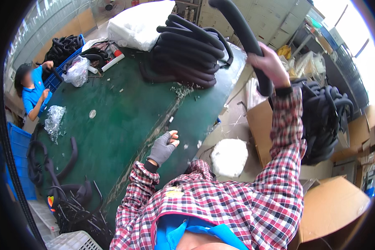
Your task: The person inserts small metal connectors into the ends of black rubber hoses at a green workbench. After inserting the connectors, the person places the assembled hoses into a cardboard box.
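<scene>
My right hand [271, 66] is raised at the right, its fingers wrapped round a long black foam tube [236, 26]. The tube's upper part leans up and to the left, and its lower end hangs below my wrist. Over the green table [125, 106], my left hand [162, 149] wears a grey fingerless glove. Its bare fingertips are loosely bent and apart, with nothing in them. Beyond it, at the table's far end, lies a stacked pile of black foam tubes [187, 54].
A white plastic sack [139, 23] sits behind the pile. Cardboard boxes [331, 208] and a heap of black tubes [321, 121] stand at my right, near a white bundle [229, 157] on the floor. A co-worker in a blue shirt [33, 98] handles tubes at the far left.
</scene>
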Demonstrator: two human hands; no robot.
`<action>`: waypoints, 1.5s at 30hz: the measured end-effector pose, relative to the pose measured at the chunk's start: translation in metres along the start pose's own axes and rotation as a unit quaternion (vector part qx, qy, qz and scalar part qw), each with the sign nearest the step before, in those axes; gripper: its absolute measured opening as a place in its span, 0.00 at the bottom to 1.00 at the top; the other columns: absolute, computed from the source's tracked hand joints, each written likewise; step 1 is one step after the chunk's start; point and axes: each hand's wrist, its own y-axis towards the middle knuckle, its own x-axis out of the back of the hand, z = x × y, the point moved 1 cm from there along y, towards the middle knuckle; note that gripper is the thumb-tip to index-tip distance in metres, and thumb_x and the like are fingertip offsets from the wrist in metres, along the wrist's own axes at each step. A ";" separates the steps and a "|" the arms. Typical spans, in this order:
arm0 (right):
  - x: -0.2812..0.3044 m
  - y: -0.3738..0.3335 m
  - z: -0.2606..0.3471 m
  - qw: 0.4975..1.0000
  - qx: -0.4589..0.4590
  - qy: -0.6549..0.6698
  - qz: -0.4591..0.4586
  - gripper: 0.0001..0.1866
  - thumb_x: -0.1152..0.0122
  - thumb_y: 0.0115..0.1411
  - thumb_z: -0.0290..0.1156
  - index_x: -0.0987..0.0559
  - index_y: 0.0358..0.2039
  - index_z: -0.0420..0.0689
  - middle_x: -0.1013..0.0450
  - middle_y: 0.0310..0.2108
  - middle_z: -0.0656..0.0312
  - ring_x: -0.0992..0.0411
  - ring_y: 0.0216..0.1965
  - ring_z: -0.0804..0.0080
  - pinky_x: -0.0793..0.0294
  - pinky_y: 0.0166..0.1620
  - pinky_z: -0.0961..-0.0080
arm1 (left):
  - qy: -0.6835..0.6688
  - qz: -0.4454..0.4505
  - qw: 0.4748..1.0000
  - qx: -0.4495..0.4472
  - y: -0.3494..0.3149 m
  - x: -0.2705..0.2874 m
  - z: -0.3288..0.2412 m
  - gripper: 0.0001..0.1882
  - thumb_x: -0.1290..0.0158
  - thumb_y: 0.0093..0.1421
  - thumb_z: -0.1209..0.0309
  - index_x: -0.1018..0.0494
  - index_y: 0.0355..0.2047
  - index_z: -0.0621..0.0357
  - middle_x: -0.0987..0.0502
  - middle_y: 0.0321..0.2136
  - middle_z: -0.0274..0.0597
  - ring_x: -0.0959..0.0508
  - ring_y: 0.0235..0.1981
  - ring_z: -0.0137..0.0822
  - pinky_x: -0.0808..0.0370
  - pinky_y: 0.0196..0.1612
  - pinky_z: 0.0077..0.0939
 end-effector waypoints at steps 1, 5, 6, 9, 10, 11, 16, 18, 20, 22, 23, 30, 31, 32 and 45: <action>0.002 0.035 -0.001 0.998 0.019 -0.062 -0.016 0.22 0.33 0.55 0.36 0.22 0.48 0.37 0.25 0.32 0.64 0.30 0.33 0.79 0.27 0.42 0.78 | -0.052 -0.008 0.999 -0.009 -0.001 -0.003 -0.003 0.19 0.44 0.65 0.73 0.28 0.56 0.60 0.21 0.42 0.37 0.22 0.44 0.26 0.24 0.49 0.22; -0.026 0.137 -0.020 0.976 0.012 -0.219 -0.009 0.31 0.30 0.49 0.51 0.20 0.48 0.43 0.20 0.34 0.58 0.23 0.34 0.69 0.24 0.44 0.72 | -0.397 -0.028 0.917 0.008 0.029 -0.023 -0.010 0.24 0.49 0.68 0.77 0.38 0.63 0.61 0.25 0.51 0.43 0.24 0.51 0.31 0.25 0.54 0.24; -0.042 0.149 -0.029 0.982 -0.025 -0.186 0.020 0.30 0.30 0.49 0.51 0.19 0.47 0.43 0.20 0.34 0.58 0.23 0.34 0.69 0.24 0.44 0.72 | -0.395 -0.038 0.916 -0.063 0.046 -0.028 -0.015 0.24 0.49 0.69 0.74 0.39 0.63 0.60 0.27 0.54 0.44 0.24 0.53 0.37 0.25 0.56 0.30; -0.088 0.149 -0.057 0.966 -0.123 -0.061 0.219 0.36 0.30 0.51 0.54 0.22 0.53 0.42 0.21 0.43 0.58 0.23 0.42 0.67 0.25 0.49 0.68 | -0.552 -0.066 0.830 -0.054 0.091 -0.043 -0.031 0.23 0.48 0.69 0.72 0.38 0.62 0.60 0.26 0.54 0.44 0.23 0.52 0.39 0.24 0.56 0.33; -0.102 0.138 -0.065 0.949 -0.127 -0.048 0.283 0.40 0.29 0.51 0.56 0.26 0.57 0.41 0.23 0.47 0.58 0.24 0.46 0.67 0.26 0.52 0.68 | -0.576 -0.074 0.813 -0.047 0.103 -0.048 -0.037 0.23 0.48 0.69 0.72 0.37 0.62 0.60 0.26 0.53 0.44 0.23 0.52 0.39 0.24 0.56 0.33; -0.115 0.128 -0.071 0.929 -0.152 -0.045 0.335 0.45 0.28 0.51 0.58 0.29 0.61 0.41 0.25 0.52 0.57 0.25 0.49 0.66 0.27 0.55 0.68 | -0.589 -0.082 0.803 -0.042 0.111 -0.055 -0.044 0.23 0.48 0.68 0.71 0.37 0.62 0.60 0.26 0.53 0.44 0.23 0.52 0.39 0.24 0.56 0.33; -0.103 0.041 -0.061 0.839 -0.254 0.246 0.413 0.44 0.29 0.56 0.52 0.35 0.66 0.44 0.30 0.59 0.58 0.32 0.57 0.71 0.31 0.60 0.70 | -0.607 -0.119 0.784 -0.040 0.107 -0.083 -0.072 0.23 0.46 0.67 0.70 0.36 0.61 0.60 0.25 0.53 0.44 0.23 0.52 0.40 0.23 0.55 0.35; -0.102 0.010 -0.035 0.839 -0.241 0.262 0.411 0.45 0.30 0.56 0.52 0.37 0.67 0.44 0.31 0.60 0.59 0.34 0.60 0.71 0.34 0.63 0.70 | -0.602 -0.133 0.787 -0.041 0.094 -0.090 -0.080 0.23 0.46 0.67 0.69 0.35 0.60 0.60 0.25 0.53 0.44 0.23 0.51 0.40 0.23 0.55 0.35; -0.096 -0.010 -0.003 0.831 -0.165 0.308 0.433 0.48 0.29 0.55 0.51 0.41 0.69 0.43 0.35 0.62 0.57 0.36 0.61 0.69 0.37 0.65 0.69 | -0.592 -0.138 0.792 -0.051 0.082 -0.094 -0.089 0.23 0.45 0.67 0.69 0.35 0.60 0.60 0.24 0.52 0.44 0.22 0.51 0.40 0.23 0.54 0.36; -0.087 -0.024 0.026 0.848 -0.116 0.293 0.427 0.51 0.28 0.53 0.48 0.44 0.70 0.42 0.38 0.64 0.56 0.38 0.62 0.67 0.39 0.65 0.68 | -0.579 -0.145 0.800 -0.061 0.072 -0.098 -0.097 0.23 0.45 0.66 0.68 0.34 0.59 0.60 0.24 0.52 0.44 0.22 0.51 0.40 0.23 0.54 0.36; -0.078 -0.032 0.039 0.853 -0.105 0.289 0.422 0.53 0.27 0.53 0.46 0.46 0.71 0.42 0.39 0.64 0.56 0.39 0.64 0.67 0.41 0.66 0.68 | -0.574 -0.148 0.802 -0.064 0.068 -0.099 -0.102 0.23 0.44 0.66 0.68 0.34 0.59 0.59 0.24 0.52 0.44 0.22 0.51 0.41 0.23 0.54 0.37; -0.057 -0.083 0.130 0.923 -0.076 0.256 0.275 0.52 0.26 0.47 0.36 0.44 0.69 0.40 0.37 0.60 0.56 0.38 0.61 0.67 0.40 0.65 0.68 | -0.452 -0.152 0.865 -0.155 0.028 -0.078 -0.145 0.23 0.42 0.65 0.66 0.32 0.58 0.59 0.23 0.51 0.44 0.22 0.50 0.41 0.22 0.53 0.39; -0.056 -0.091 0.142 0.949 -0.058 0.190 0.245 0.53 0.26 0.46 0.37 0.44 0.70 0.40 0.37 0.61 0.56 0.39 0.62 0.66 0.41 0.65 0.68 | -0.397 -0.151 0.886 -0.183 0.018 -0.067 -0.152 0.23 0.42 0.65 0.65 0.32 0.57 0.59 0.23 0.51 0.44 0.22 0.50 0.41 0.22 0.53 0.39; -0.060 -0.098 0.154 0.944 -0.028 0.219 0.245 0.55 0.24 0.45 0.38 0.45 0.70 0.40 0.38 0.61 0.55 0.40 0.63 0.65 0.43 0.66 0.67 | -0.338 -0.153 0.904 -0.211 0.008 -0.055 -0.160 0.23 0.42 0.65 0.65 0.31 0.57 0.59 0.23 0.51 0.44 0.21 0.50 0.42 0.22 0.53 0.39; -0.140 -0.082 0.088 0.732 0.137 0.385 0.545 0.58 0.22 0.46 0.48 0.47 0.70 0.42 0.39 0.62 0.61 0.41 0.61 0.72 0.42 0.63 0.69 | -0.438 -0.266 0.840 -0.178 -0.157 -0.039 -0.211 0.31 0.33 0.57 0.62 0.32 0.58 0.55 0.21 0.45 0.38 0.19 0.44 0.36 0.19 0.45 0.32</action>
